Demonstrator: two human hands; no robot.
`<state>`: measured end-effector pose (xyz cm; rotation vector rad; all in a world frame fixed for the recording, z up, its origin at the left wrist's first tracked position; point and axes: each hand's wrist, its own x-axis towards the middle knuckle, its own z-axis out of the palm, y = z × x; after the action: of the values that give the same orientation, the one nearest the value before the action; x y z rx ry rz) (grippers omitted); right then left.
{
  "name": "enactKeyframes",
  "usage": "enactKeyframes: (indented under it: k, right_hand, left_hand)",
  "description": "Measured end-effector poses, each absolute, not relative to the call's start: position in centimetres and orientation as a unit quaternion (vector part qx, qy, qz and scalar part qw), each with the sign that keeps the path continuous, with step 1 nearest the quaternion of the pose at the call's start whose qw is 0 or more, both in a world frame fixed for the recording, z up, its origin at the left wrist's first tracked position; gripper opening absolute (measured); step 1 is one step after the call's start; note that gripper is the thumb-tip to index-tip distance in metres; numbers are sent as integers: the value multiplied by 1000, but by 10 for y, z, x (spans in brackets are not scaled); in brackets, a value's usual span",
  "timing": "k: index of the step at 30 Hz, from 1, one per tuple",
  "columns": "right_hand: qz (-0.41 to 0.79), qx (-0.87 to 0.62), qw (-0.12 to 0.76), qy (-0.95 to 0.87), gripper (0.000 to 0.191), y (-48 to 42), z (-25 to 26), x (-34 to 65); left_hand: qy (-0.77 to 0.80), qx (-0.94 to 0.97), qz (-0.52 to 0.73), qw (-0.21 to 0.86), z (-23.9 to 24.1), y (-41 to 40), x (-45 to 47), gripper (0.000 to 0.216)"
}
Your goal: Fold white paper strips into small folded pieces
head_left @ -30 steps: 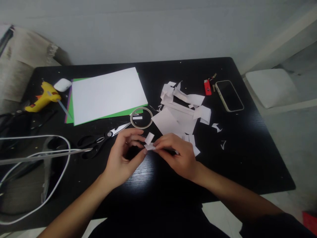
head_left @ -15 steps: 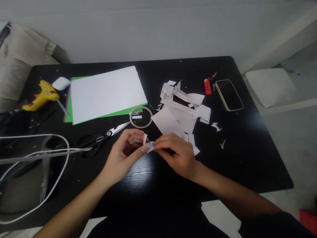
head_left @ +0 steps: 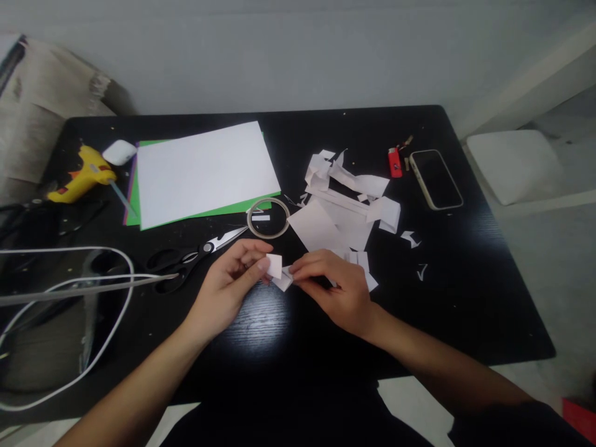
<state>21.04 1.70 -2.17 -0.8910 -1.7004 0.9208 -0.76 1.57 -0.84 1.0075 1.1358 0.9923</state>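
The black bench, its wood grain visible where light glares off the near middle, stands close to a plain grey wall. Small white specks dot its top. Above the front half, the left hand has its grip closed on a small folded white paper, thumb against fingers. The right hand pinches the paper's other end, fingertips together; whether the two flaps showing are one piece, I cannot tell.

Just beyond the hands lies a loose heap of cut paper scraps, with a tape roll flat to its left and open scissors pointing toward the roll. Behind them, a white sheet covers most of a green sheet. A yellow glue gun and a white case occupy the far left; a red lighter and a phone sit at the far right. A white cable loops over the left side.

Past the bench's right edge is a pale seat; at the upper left hangs beige cloth. Something red shows at the lower right corner.
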Motion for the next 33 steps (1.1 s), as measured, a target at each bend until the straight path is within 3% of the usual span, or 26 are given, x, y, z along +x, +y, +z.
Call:
enactKeyframes:
  k: [9, 17, 23, 28, 33]
  right_hand:
    - [258, -339, 496, -757, 24, 15, -28, 210]
    - [210, -341, 486, -776, 27, 14, -32, 210]
    - [206, -340, 488, -777, 26, 15, -32, 209]
    - [274, -358, 483, -751, 20, 14, -21, 209]
    - [479, -396, 428, -656, 10, 20, -12, 215]
  left_hand:
    - [495, 504, 411, 576, -3, 10, -6, 14]
    - [473, 616, 384, 500, -8, 4, -4, 44]
    - [479, 598, 401, 502, -10, 5, 1, 41]
    - [458, 549, 420, 559, -13, 4, -1, 40]
    - [442, 507, 433, 600, -14, 6, -3, 40]
